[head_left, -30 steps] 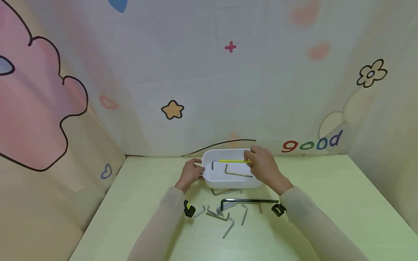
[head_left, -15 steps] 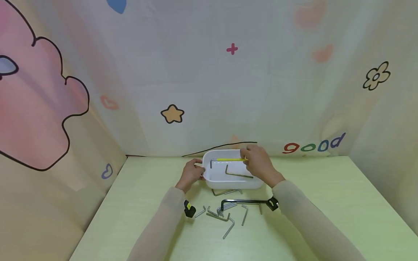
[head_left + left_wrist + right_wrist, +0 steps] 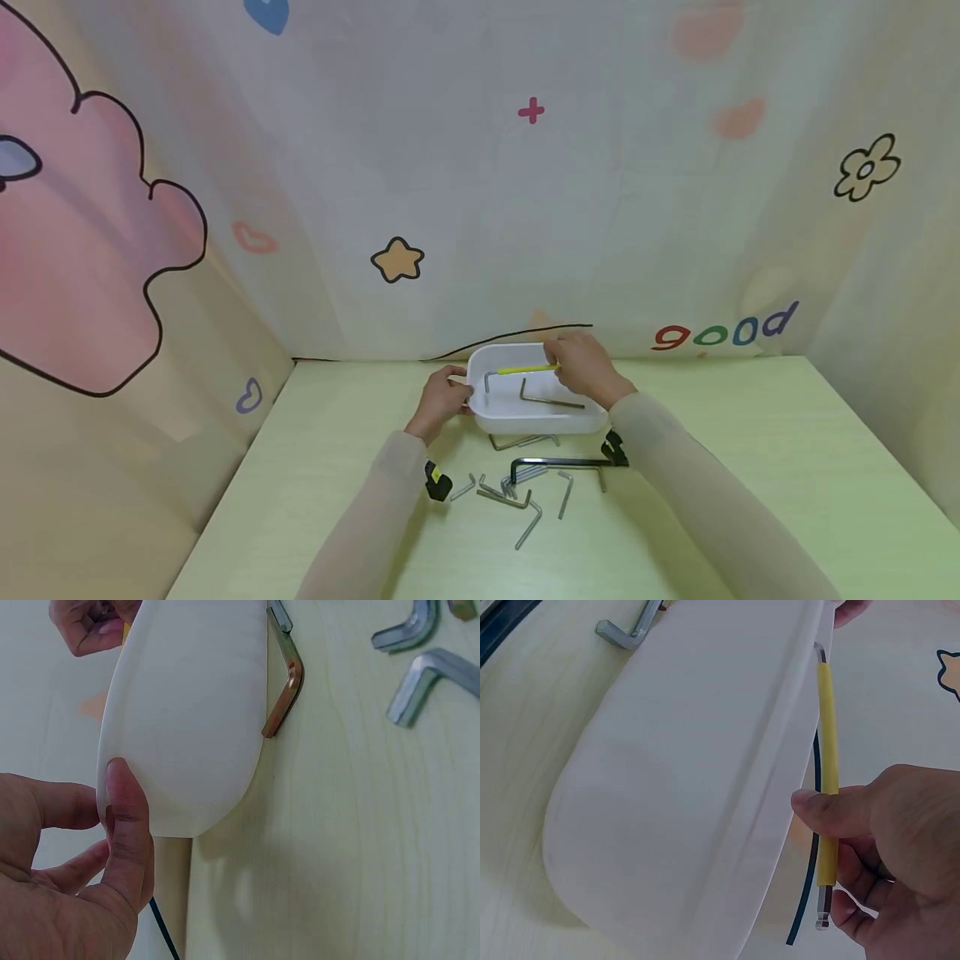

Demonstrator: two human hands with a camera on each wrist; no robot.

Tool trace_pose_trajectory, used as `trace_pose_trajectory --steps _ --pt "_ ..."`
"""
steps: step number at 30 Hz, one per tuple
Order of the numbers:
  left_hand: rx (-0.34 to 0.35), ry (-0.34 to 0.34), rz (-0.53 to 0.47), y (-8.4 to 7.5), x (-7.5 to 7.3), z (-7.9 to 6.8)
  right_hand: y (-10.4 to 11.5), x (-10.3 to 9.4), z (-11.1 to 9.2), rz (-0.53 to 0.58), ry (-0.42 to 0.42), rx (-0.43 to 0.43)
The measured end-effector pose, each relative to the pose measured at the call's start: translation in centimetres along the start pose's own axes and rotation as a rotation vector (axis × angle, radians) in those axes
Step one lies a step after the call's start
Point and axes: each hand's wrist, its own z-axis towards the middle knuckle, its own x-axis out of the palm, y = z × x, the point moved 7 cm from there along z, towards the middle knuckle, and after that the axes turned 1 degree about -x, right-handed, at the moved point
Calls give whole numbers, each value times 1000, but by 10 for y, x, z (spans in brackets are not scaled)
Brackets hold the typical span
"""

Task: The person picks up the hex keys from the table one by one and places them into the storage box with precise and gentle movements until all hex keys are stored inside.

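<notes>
One yellow key (image 3: 527, 368), pinched by the right hand (image 3: 585, 364), points to nine o'clock over the box (image 3: 536, 424); the brass key (image 3: 553, 402) inside lies at that hand's seven o'clock. Left hand (image 3: 437, 402) pinches the box's nine o'clock rim. The yellow key's height is hard to judge.

Beyond the hands (image 3: 438, 402), a pale printed cloth (image 3: 637, 192) rises behind the light green desk (image 3: 750, 417), a pink shape (image 3: 82, 242) to their left, a flower (image 3: 866, 169) to their right.
</notes>
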Motion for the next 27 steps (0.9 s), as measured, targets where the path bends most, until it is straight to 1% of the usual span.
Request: trace_pose_trajectory --steps 5,9,12,15,21,25,27 --pt "-1 9 -4 2 1 1 -2 8 7 10 116 44" --pt "-4 7 -2 1 1 0 -1 9 14 5 167 46" --pt "-4 3 -3 -1 0 0 2 6 18 -6 175 27" --pt "0 2 -3 -3 0 -1 4 5 21 -25 201 10" --pt "6 -5 -2 -3 -1 -1 6 11 26 -70 289 -24" --pt "-8 2 12 -2 -1 -1 4 19 29 -56 360 12" --pt "-12 3 17 -2 -1 -2 3 22 29 -39 384 33"
